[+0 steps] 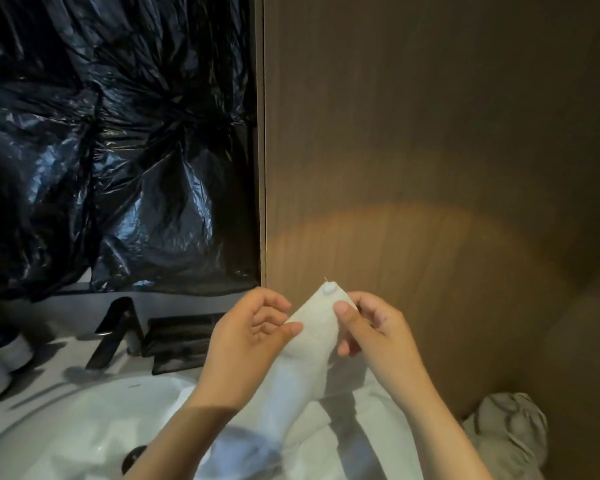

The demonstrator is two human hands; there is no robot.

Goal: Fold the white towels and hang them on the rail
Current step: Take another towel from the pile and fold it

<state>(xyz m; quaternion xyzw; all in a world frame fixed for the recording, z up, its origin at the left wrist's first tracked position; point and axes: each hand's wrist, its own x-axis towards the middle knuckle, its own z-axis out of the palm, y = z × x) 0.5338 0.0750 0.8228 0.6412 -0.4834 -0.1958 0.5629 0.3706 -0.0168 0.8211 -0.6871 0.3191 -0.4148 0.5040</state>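
Note:
A white towel (312, 344) rises from the basin area up between my two hands in front of a brown wall. My left hand (250, 337) pinches its left edge between thumb and fingers. My right hand (371, 327) pinches the upper corner, thumb on the front of the cloth. The rest of the towel hangs down and bunches over the counter below my forearms. A second crumpled white towel (510, 431) lies at the lower right. No rail is in view.
A white basin (94, 420) with a dark drain sits lower left, a black faucet (115, 334) behind it. A black tray (181, 337) and round white containers (0, 358) stand on the counter. Black plastic sheeting (118, 140) covers the area above.

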